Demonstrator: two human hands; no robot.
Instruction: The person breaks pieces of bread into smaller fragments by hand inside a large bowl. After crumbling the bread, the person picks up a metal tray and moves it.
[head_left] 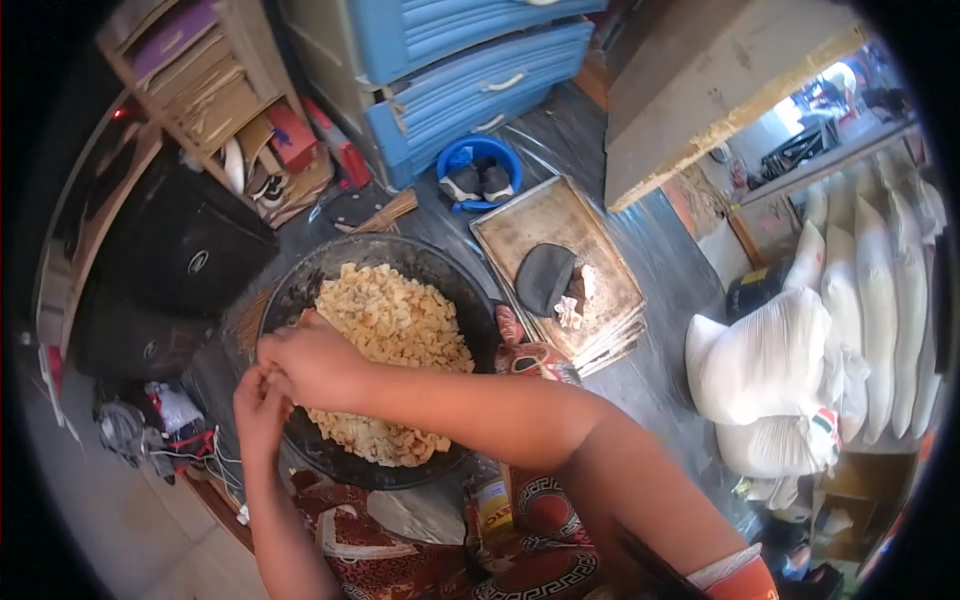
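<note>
A wide black basin (478,300) holds a heap of small, pale yellow, irregular pieces (390,315), which look like cut bread or dough. Over the basin's left side, my right hand (315,362) is closed, its fingers curled toward my left. Just below it, my left hand (264,400) is also closed, with the fingertips of both hands meeting near the rim. Whatever lies between the fingers is hidden or too small to name. My right forearm crosses above the heap and covers part of it.
Right of the basin lies a stack of worn baking trays (615,265) bearing a black cap-like item (545,280). Behind are a blue tub (480,205) with shoes and blue drawers (480,65). Black containers (170,250) stand left; white sacks (765,355) stand right.
</note>
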